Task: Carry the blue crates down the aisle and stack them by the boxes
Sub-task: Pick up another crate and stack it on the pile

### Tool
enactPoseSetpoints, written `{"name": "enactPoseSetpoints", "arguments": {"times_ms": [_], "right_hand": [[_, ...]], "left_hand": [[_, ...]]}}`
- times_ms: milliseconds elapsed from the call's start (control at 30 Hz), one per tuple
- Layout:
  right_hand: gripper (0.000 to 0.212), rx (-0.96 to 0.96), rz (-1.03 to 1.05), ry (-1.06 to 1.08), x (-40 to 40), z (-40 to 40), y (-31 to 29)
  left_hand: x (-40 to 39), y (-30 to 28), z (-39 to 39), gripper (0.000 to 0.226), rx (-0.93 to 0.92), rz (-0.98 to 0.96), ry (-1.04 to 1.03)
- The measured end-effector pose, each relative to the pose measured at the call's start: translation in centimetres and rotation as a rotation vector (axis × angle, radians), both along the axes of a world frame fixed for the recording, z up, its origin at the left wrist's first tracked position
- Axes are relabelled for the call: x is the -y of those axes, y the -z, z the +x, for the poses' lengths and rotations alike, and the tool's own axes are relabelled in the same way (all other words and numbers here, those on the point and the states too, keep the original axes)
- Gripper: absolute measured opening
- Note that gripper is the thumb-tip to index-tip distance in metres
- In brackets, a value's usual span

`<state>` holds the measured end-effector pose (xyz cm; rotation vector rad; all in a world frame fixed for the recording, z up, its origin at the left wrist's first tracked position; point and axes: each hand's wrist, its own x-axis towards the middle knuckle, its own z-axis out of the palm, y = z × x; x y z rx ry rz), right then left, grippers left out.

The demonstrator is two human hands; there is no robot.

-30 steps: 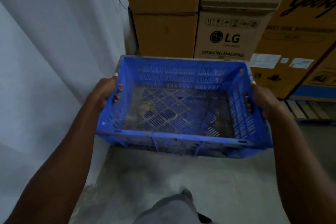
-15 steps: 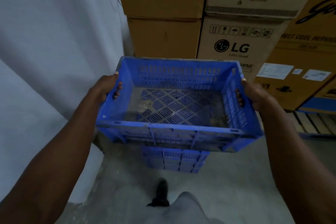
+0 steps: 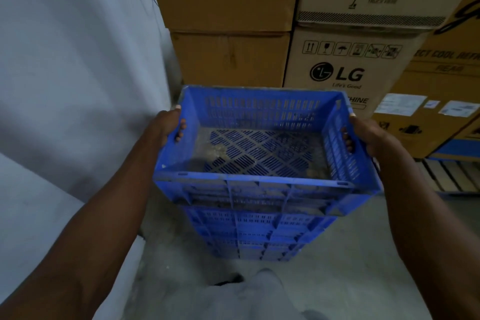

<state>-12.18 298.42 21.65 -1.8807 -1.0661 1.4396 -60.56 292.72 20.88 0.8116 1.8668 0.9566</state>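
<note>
Left hand (image 3: 166, 128) and right hand (image 3: 363, 135) each curl closed around a side handle of the blue crate (image 3: 259, 143), held just above the crate stack (image 3: 259, 234) near the boxes (image 3: 345, 70); carrying done, setting down left.

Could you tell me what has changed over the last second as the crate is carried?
The person has walked closer to the cardboard boxes, bringing the held crate over a stack of blue crates that has come into view beneath it. Both hands, left and right, keep their grip on its side walls.
</note>
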Motion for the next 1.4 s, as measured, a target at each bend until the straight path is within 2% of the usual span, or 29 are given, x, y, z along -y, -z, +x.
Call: {"name": "enactPoseSetpoints", "arguments": {"times_ms": [233, 533, 1133, 1267, 1400], "right_hand": [[0.048, 0.007, -0.007, 0.023, -1.4, 0.1, 0.6], [0.050, -0.002, -0.068, 0.008, -1.5, 0.3, 0.9], [0.049, 0.048, 0.033, 0.035, -1.1, 0.0, 1.4], [0.046, 0.047, 0.037, 0.031, -1.0, -0.1, 1.2], [0.034, 0.146, 0.098, 0.053, -0.5, -0.5, 1.2]], "left_hand": [[-2.6, 1.3, 0.2, 0.051, 0.002, -0.016, 0.000], [-1.4, 1.9, 0.5, 0.053, 0.008, -0.055, -0.014], [-1.7, 2.8, 1.1, 0.052, -0.152, 0.043, -0.106], [-1.5, 2.7, 1.1, 0.054, -0.239, 0.045, -0.085], [-0.7, 2.1, 1.2, 0.061, -0.495, -0.005, -0.006]]}}
